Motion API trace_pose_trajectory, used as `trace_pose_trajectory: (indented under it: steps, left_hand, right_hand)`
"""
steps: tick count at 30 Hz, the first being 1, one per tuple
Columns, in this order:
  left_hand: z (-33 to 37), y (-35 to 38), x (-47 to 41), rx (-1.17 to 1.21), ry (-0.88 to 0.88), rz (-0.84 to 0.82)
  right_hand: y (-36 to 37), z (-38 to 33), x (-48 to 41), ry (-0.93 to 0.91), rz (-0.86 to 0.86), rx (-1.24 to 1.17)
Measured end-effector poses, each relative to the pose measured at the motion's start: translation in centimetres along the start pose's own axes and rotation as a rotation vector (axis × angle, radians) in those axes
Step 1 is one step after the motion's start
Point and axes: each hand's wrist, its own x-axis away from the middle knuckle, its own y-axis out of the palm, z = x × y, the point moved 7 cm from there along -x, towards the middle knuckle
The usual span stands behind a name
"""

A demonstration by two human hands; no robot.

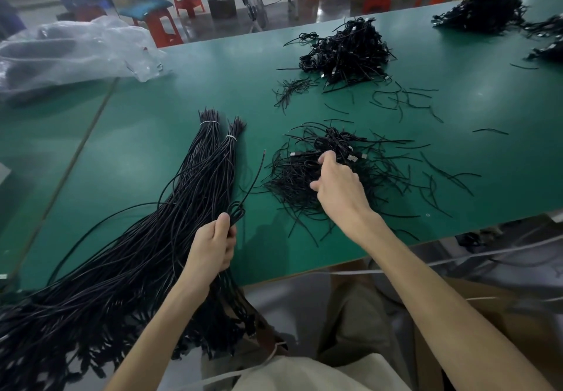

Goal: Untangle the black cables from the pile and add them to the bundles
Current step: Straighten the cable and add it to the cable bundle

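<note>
**Risk, snagging:** likely on a fast lift of the right grip (338, 186) out of the tangled pile of thin black cables (292, 183) directly under it. Neighbouring strands and plug ends dragged up together, knots pulled tighter instead of looser.

**Risk, scatter:** short loose black cable offcuts (291, 89) strewn beyond the right grip and to its outer side. Easily swept across the flat green table (137, 131) by a sideways pull.

**Risk, slippage:** single looped black cable (236, 209) rising from the top of the left grip (213, 244), free end arching away toward the pile. Liable to spring loose or cross back into the tangle on any slackening.

**Risk, sliding:** long bundles of black cables tied with white bands (198, 192), fanned out beyond the left grip and to its outer side, near ends hanging over the table edge. Prone to slipping off if tugged.

**Right grip:** narrow, fingers curled down into the pile, thumb tucked at the inner side, pinching at strands. Exact cable caught not discernible in the tangle.

**Left grip:** closed tight as a fist round the looped cable. Seemingly also round a sheaf of long strands running down past the wrist. Clear of the pile, just beside the bundles.
</note>
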Motion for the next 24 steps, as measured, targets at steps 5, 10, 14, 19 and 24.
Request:
trace_pose_trajectory:
  steps: [5, 10, 14, 19, 24]
  left_hand:
    - [-0.1, 0.4, 0.0, 0.019, 0.009, 0.005]
    - [1.1, 2.0, 0.5, 0.012, 0.089, -0.040]
    - [2.0, 3.3, 1.0, -0.027, 0.171, -0.063]
    - [2.4, 3.1, 1.3, -0.070, 0.239, -0.056]
    - [2.7, 3.2, 1.4, -0.103, 0.284, -0.055]
  right_hand:
    - [-0.5, -2.8, 1.3, 0.057, -0.080, -0.703]
    - [4.0, -4.8, 4.4, 0.137, -0.222, -0.929]
    - [6.2, -5.0, 5.7, 0.235, -0.220, -1.007]
    - [5.6, -5.2, 6.4, 0.203, -0.021, -0.986]
    - [5.1, -5.0, 6.6, 0.187, 0.036, -0.955]
